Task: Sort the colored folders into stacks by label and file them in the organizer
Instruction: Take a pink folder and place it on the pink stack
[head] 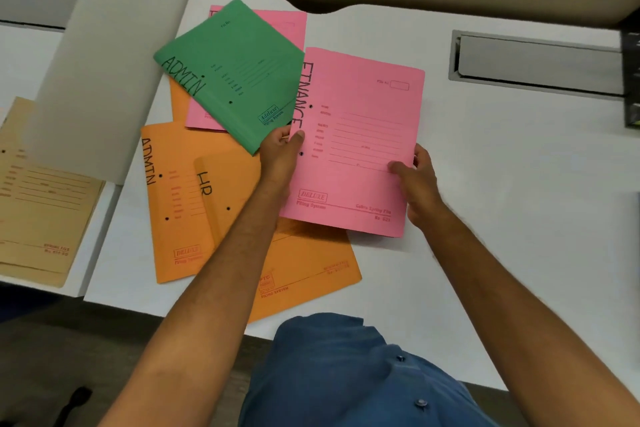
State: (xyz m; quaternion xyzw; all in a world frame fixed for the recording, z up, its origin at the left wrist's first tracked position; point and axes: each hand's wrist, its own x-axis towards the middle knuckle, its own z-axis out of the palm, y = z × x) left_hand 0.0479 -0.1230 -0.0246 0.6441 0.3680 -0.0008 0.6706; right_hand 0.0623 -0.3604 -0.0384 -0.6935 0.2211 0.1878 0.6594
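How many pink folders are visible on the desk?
2: the FINANCE folder held by both hands, and another pink folder behind, partly under the green folder. More may be hidden.

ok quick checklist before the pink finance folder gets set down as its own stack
1. Both hands on it: ok. Left hand pinches the spine edge, right hand holds the right edge of the pink FINANCE folder.
2. Label readable: ok, FINANCE along the spine.
3. Free of the green ADMIN folder: not ok, the edges overlap near the left hand.
4. Bare white desk to the right: ok.
5. Second pink folder matches: cannot tell, label covered.
6. Organizer in reach: cannot tell, not clearly in view.
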